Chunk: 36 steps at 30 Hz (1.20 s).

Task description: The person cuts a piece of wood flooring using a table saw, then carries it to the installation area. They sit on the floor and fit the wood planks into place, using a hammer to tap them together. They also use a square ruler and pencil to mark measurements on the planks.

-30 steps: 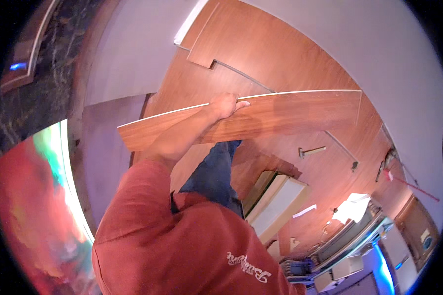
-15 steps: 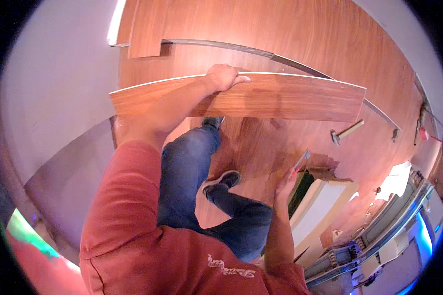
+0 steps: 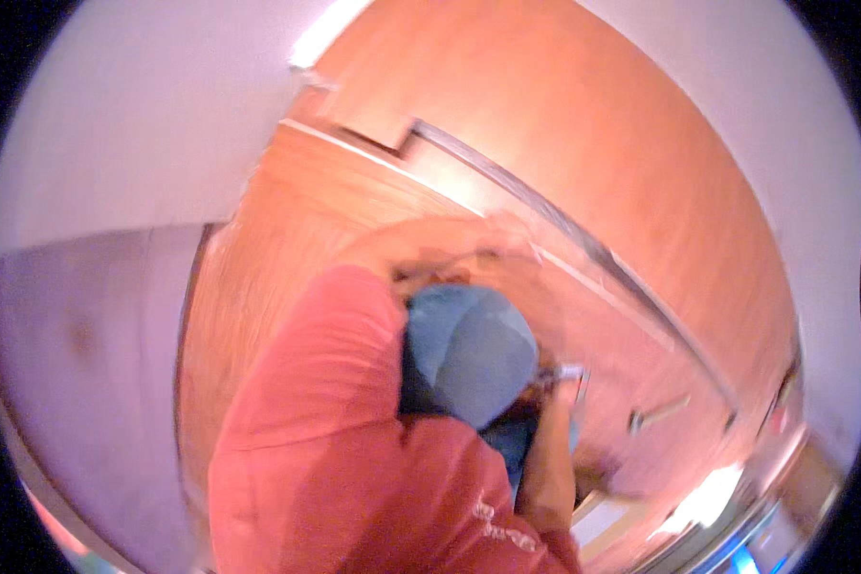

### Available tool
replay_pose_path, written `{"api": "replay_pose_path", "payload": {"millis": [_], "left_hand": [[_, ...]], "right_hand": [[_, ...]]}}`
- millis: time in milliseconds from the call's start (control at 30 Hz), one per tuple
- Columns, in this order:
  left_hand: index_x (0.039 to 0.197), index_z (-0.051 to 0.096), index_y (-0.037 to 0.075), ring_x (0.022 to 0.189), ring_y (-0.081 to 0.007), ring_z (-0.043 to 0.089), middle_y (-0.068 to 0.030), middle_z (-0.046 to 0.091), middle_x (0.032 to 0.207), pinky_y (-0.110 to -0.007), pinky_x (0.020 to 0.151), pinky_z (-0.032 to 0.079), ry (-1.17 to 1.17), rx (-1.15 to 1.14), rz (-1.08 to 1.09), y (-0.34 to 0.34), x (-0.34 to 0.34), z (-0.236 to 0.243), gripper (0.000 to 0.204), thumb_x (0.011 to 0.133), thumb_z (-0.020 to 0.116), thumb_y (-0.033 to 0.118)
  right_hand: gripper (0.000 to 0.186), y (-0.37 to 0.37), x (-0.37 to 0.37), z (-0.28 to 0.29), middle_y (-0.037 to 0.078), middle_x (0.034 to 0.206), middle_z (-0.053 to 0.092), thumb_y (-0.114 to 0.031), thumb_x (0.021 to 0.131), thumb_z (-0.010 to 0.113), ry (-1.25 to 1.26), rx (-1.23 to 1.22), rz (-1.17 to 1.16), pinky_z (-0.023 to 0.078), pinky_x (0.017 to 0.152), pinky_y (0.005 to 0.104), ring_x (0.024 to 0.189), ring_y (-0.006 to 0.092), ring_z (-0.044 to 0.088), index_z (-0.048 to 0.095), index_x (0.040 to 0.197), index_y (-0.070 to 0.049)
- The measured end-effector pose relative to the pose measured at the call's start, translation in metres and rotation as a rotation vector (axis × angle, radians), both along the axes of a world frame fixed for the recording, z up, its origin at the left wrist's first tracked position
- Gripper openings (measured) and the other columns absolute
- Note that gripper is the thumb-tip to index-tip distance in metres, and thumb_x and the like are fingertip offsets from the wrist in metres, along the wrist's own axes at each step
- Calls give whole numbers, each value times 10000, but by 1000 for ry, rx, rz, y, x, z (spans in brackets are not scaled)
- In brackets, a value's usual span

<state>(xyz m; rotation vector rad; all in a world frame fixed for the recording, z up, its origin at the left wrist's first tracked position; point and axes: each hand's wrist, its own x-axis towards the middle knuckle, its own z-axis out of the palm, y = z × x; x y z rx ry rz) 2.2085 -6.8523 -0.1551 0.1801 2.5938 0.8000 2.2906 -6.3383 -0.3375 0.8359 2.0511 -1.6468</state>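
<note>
A wood-look floor plank [image 3: 344, 191] with a thin white edge slants from upper left toward lower right, beyond my bent knee [image 3: 469, 349] in blue jeans. My left hand [image 3: 496, 237] is at the plank's white edge and seems to grip it, though motion smears the fingers. Beside the knee, my right hand [image 3: 562, 394] is closed around a slim tool [image 3: 572, 370] with a pale metal end. Blur hides the tool's exact kind.
A hammer [image 3: 658, 413] lies on the floor at right. Beyond the plank, laid flooring [image 3: 584, 124] ends in a stepped dark edge [image 3: 545, 215]. A pale wall [image 3: 143, 124] rises at left. Cluttered gear [image 3: 737, 536] stands at lower right.
The plank has swung, its right part coming nearer and lower, and my left hand has moved with it. My knee has risen toward it. The view has turned, and my right hand appears nearer the knee.
</note>
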Motion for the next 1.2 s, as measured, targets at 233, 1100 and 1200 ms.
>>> {"api": "replay_pose_path", "payload": {"millis": [233, 1100, 1200], "left_hand": [[1068, 779, 37, 1060, -407, 698, -207, 752, 1066, -527, 931, 537, -78, 54, -70, 10, 9, -31, 698, 985, 494, 668], [919, 704, 63, 932, -325, 676, -151, 706, 933, -430, 793, 532, 288, 205, 1072, -55, 206, -32, 159, 914, 631, 204], [884, 693, 58, 877, -273, 700, -92, 739, 895, -425, 765, 534, 220, 508, 1663, -90, 297, -81, 179, 955, 628, 209]], "right_hand": [[445, -10, -48, 91, 72, 984, 697, -485, 1050, 463, -429, -263, -174, 538, 598, 355, 737, 215, 626, 622, 1213, -102], [414, -101, -34, 120, -6, 756, 578, -449, 1133, 299, -149, -329, -308, 306, 436, 256, 499, 131, 366, 581, 1039, -160], [395, -108, -27, 117, 5, 802, 607, -426, 1137, 297, -218, -299, -342, 273, 423, 256, 493, 130, 358, 576, 1093, -150]]}}
